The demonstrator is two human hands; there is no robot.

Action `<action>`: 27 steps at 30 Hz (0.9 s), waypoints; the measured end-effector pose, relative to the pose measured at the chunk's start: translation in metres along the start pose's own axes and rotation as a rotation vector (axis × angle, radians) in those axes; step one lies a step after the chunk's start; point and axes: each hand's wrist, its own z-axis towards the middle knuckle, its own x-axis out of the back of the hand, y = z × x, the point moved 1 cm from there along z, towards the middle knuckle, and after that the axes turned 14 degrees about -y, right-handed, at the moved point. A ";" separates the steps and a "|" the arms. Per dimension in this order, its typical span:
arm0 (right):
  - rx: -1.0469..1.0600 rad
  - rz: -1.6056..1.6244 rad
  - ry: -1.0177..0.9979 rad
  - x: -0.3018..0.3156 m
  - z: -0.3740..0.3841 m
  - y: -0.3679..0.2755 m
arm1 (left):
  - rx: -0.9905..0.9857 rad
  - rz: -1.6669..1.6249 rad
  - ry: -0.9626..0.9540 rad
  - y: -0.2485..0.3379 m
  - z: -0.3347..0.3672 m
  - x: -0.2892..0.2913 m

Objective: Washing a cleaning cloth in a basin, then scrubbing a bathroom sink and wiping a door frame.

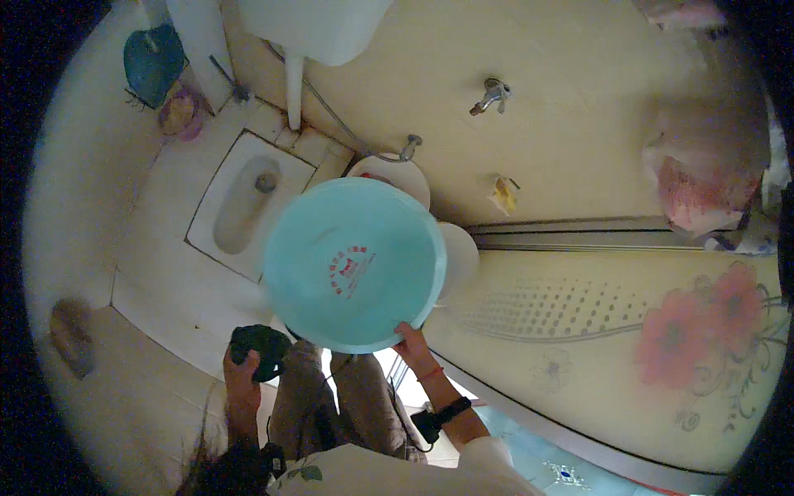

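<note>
In the head view, a pale turquoise plastic basin sits near mid-frame, its rim pinched at five o'clock by the right hand. The left hand clutches a bunched dark green cloth at the basin's half past seven. A squat toilet lies toward ten o'clock, a wall faucet toward one.

The white top carries a green leaf print. The trousers are brown. The right forearm bears a red cord and a black strap with a boxy device.
</note>
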 end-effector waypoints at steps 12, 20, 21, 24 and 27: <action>0.117 0.103 0.075 0.103 0.103 0.002 | 0.254 0.152 -0.028 -0.072 0.074 -0.092; -0.247 0.720 0.216 0.102 0.138 -0.049 | 0.406 0.229 0.075 -0.118 0.145 -0.115; -0.260 0.715 0.204 0.101 0.142 -0.053 | 0.357 0.252 0.052 -0.136 0.159 -0.107; -0.317 0.532 0.195 0.111 0.149 -0.042 | 0.257 0.311 0.060 -0.189 0.199 -0.089; -0.287 0.165 0.094 0.166 0.130 -0.002 | 0.240 0.340 0.083 -0.194 0.228 -0.111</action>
